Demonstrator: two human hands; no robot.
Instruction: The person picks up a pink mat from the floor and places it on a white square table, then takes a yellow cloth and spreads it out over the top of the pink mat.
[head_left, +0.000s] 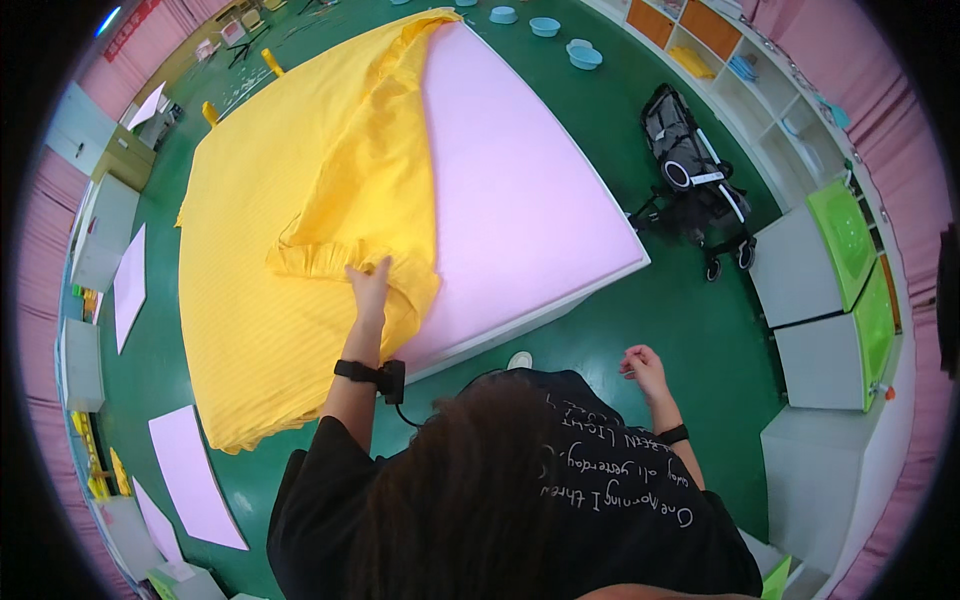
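A yellow fitted sheet (pixel 250 170) with a gathered elastic edge covers the left part of a bed with a pale pink mattress (pixel 510 170). Its right side is folded back over itself, leaving the pink surface bare on the right. My left hand (pixel 370 287) reaches onto the near end of that fold, with its fingers closed on the gathered fabric. Off the bed's near right side, my right hand (pixel 643 370) hangs in the air above the floor. Its fingers are loosely bent and apart, and nothing shows in them.
A folded grey stroller (pixel 690 170) stands right of the bed. Beyond it are white shelves (pixel 770 100) and cabinets with green tops (pixel 840 240). Blue basins (pixel 545 27) sit on the green floor at the far side. Pink panels (pixel 195 475) lie at the left.
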